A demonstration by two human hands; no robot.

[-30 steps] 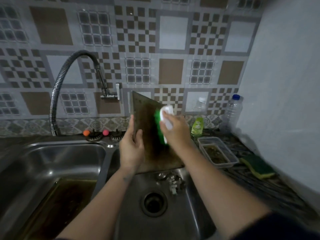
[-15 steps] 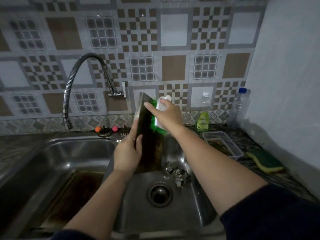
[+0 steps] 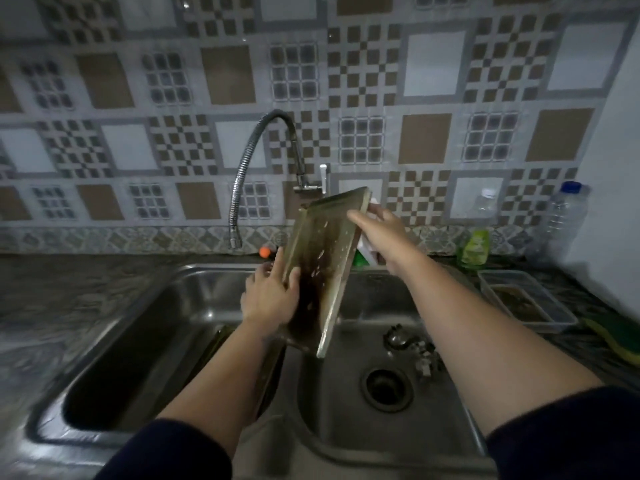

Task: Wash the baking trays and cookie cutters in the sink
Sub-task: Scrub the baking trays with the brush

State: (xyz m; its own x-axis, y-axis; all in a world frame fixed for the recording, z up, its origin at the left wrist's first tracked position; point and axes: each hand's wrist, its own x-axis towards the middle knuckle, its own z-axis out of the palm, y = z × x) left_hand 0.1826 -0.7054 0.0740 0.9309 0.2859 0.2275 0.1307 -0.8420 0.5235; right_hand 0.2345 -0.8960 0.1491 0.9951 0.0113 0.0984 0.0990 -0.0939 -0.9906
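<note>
Between both hands' fingers, the stained rectangular metal baking tray has turned; left hand grips its edge, right hand, clutching the green-and-white brush, now scrubs behind.

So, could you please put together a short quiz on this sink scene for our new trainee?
1. True or false: the baking tray lies flat on the bottom of the sink.
2. Which hand grips the tray's left edge? A) left hand B) right hand
3. Fill in: the cookie cutters lie in the ___ basin, near the drain.

Key
1. False; it is held up, tilted, above the basins.
2. A; the right hand holds a green and white scrub brush behind the tray.
3. right
</note>
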